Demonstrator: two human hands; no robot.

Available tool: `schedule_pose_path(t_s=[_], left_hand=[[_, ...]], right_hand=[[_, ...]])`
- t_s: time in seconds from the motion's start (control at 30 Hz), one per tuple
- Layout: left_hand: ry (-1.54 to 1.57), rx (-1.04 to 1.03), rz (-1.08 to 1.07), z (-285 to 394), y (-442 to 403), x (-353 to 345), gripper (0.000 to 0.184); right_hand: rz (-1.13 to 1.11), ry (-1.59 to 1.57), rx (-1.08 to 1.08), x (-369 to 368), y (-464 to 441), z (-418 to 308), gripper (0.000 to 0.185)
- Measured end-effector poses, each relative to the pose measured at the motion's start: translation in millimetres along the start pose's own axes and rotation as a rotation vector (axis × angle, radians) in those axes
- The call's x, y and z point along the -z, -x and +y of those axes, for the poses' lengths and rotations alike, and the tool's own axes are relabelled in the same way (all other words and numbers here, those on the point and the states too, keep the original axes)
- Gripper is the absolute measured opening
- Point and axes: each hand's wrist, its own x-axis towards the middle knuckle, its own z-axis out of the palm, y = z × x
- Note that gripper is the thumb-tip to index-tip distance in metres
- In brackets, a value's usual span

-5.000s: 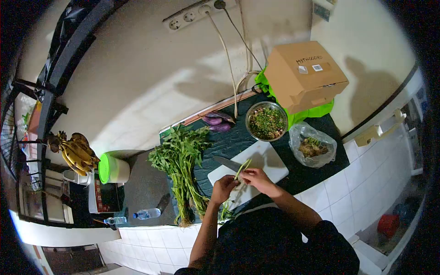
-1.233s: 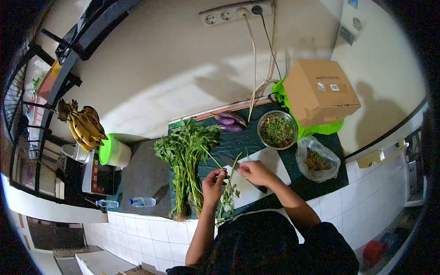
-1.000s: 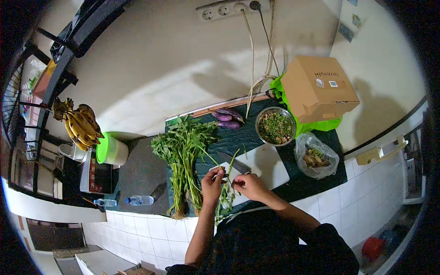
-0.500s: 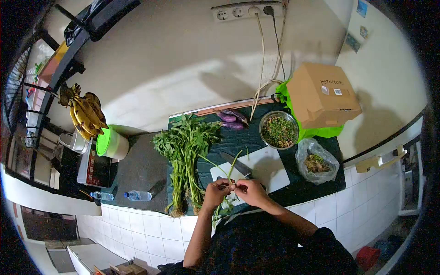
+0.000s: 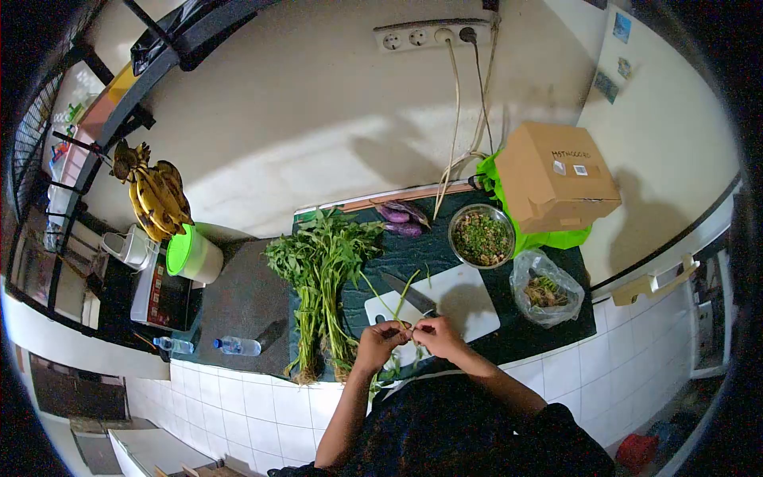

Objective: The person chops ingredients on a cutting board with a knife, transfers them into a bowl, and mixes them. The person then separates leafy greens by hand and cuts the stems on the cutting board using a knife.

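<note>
Over a white cutting board (image 5: 477, 310), a person's left hand (image 5: 379, 346) pinches green stems (image 5: 406, 292) that angle toward eleven and twelve o'clock; the right hand (image 5: 442, 338) is curled narrow beside it, its hold too small to tell. From the hands, dark cloth (image 5: 381, 258) covers the counter, with leafy greens (image 5: 322, 274) at ten, a filled bowl (image 5: 451, 236) at one. A pale wall (image 5: 318, 103) rises at twelve; white tiles (image 5: 262, 413) lie at eight.
</note>
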Motion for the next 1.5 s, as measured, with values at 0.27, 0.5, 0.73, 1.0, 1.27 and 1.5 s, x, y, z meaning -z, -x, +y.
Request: schedule_pose_path(t_s=[0.27,0.5,0.73,1.0,1.27,1.5], left_hand=[[0.118,0.090,0.129,4.4,5.9,9.4,0.017],[0.155,0.078,0.146,-4.0,1.2,10.6,0.017],[0.120,0.084,0.184,-0.2,-1.2,14.1,0.023],[0.036,0.021,0.110,1.5,-9.2,10.0,0.024],[-0.144,-0.011,0.093,2.9,-5.9,1.2,0.030],[-0.098,-0.004,0.169,-13.8,-8.4,4.6,0.032]], right_hand=[[0.347,0.261,0.180,33.1,-31.9,-0.8,0.009],[0.555,0.810,0.524,71.0,-80.5,-30.3,0.018],[-0.254,0.098,0.123,35.3,-24.9,-40.1,0.023],[-0.178,0.158,0.178,18.8,-6.2,-27.5,0.019],[-0.129,0.168,0.207,19.7,4.6,-25.4,0.019],[-0.108,0.158,0.133,19.7,8.1,-43.2,0.020]])
